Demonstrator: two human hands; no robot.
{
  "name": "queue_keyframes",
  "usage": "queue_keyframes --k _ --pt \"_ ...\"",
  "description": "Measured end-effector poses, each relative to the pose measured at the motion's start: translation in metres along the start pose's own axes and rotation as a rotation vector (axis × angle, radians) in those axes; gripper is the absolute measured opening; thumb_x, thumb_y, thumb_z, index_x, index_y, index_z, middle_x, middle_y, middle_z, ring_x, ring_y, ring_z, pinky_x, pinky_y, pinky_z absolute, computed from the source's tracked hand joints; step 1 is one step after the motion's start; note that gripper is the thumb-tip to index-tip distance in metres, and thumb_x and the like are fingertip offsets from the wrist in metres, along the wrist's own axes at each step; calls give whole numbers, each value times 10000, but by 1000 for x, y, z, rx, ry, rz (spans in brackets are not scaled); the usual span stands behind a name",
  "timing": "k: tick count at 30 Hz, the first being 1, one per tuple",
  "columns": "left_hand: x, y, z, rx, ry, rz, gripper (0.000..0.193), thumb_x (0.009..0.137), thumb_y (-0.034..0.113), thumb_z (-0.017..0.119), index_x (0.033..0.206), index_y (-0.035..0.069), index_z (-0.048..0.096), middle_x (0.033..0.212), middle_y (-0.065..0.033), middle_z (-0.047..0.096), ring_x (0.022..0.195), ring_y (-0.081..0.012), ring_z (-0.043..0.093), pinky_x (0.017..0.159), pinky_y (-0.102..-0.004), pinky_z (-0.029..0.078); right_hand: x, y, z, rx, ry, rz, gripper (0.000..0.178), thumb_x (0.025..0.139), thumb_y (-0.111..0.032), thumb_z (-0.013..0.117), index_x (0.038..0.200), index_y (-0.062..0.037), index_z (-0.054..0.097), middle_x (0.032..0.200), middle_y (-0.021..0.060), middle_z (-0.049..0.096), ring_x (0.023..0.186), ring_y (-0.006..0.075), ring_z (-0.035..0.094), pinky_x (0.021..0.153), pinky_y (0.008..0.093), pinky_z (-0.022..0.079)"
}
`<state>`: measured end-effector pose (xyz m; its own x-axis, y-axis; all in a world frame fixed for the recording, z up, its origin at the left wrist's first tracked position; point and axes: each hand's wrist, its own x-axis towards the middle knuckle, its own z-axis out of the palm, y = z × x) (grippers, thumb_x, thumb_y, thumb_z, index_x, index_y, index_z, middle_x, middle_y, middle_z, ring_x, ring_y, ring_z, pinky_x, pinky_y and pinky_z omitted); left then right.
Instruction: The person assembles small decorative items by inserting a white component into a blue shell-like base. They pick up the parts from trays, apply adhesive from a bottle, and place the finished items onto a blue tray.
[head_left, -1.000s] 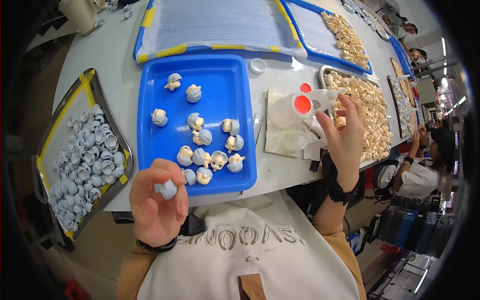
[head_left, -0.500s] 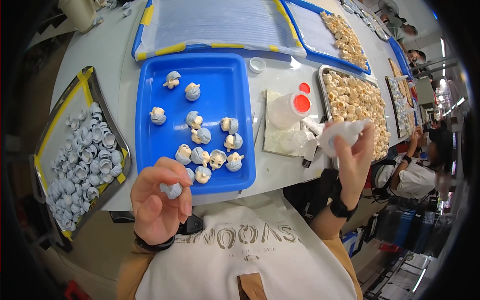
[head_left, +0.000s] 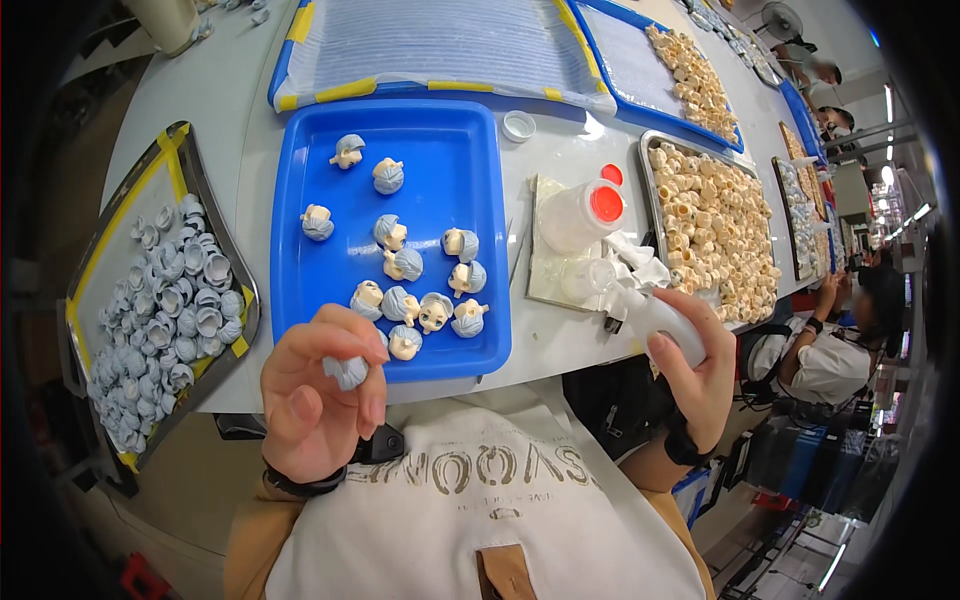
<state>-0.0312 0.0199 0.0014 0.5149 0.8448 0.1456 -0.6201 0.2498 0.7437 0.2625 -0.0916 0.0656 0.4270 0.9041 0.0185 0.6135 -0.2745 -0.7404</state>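
A small light-blue doll hair piece (head_left: 346, 373) is pinched between the fingers of my left hand (head_left: 305, 410), at the near left corner of the blue tray (head_left: 440, 135). Whether a head part sits behind it, the fingers hide. Several doll heads (head_left: 403, 264) with blue hair lie spread in that tray. On the right, my right hand (head_left: 705, 375) is wrapped round a whitish squeeze bottle (head_left: 668, 328), tilted with its narrow end up and left. That end is close to a small clear jar (head_left: 587, 279) and crumpled white tissue (head_left: 637, 262).
A black-rimmed tray of blue hair pieces (head_left: 165, 320) stands left. To the right, a metal tray holds cream-coloured head parts (head_left: 710, 225). A clear bottle with a red cap (head_left: 580, 218) stands on a board (head_left: 545, 290). Behind are paper-lined trays (head_left: 430, 45). A person (head_left: 840, 340) sits far right.
My right hand has come down and turned the bottle, so its narrow end points left towards the jar instead of up and right. My left hand has barely moved.
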Motion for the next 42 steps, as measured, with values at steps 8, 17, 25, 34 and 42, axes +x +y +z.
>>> queue_keyframes --k 8,17,25,34,42 --pt "2 -2 0 -31 50 40 554 878 250 550 1298 -75 395 1207 -231 454 823 -190 563 592 -241 484 0 1 -1 66 9 18 313 767 -102 639 1058 11 614 840 112 667 762 148 630 690 261 484" --pt "2 -4 -3 -44 37 28 559 866 236 556 1302 -76 400 1205 -235 457 812 -191 565 585 -248 490 1 2 4 119 83 -19 303 779 -105 624 1055 -2 552 691 71 617 609 105 561 553 230 413" --pt "2 -4 -3 -68 32 29 544 863 228 555 1293 -74 413 1203 -238 459 804 -192 565 585 -247 489 1 2 0 111 19 10 320 766 -105 627 1060 6 570 747 83 630 665 110 578 603 231 434" --pt "2 -5 -1 -50 52 11 541 860 239 562 1285 -65 423 1192 -221 462 800 -190 564 576 -249 482 14 23 6 316 149 15 367 802 -50 646 1150 42 573 992 94 638 909 138 601 801 252 460" --pt "0 -1 -2 -23 96 11 514 849 253 566 1254 -41 449 1156 -205 465 771 -189 556 547 -243 468 62 25 28 166 281 -49 282 828 -22 643 1062 42 498 962 127 664 882 163 642 779 276 502"
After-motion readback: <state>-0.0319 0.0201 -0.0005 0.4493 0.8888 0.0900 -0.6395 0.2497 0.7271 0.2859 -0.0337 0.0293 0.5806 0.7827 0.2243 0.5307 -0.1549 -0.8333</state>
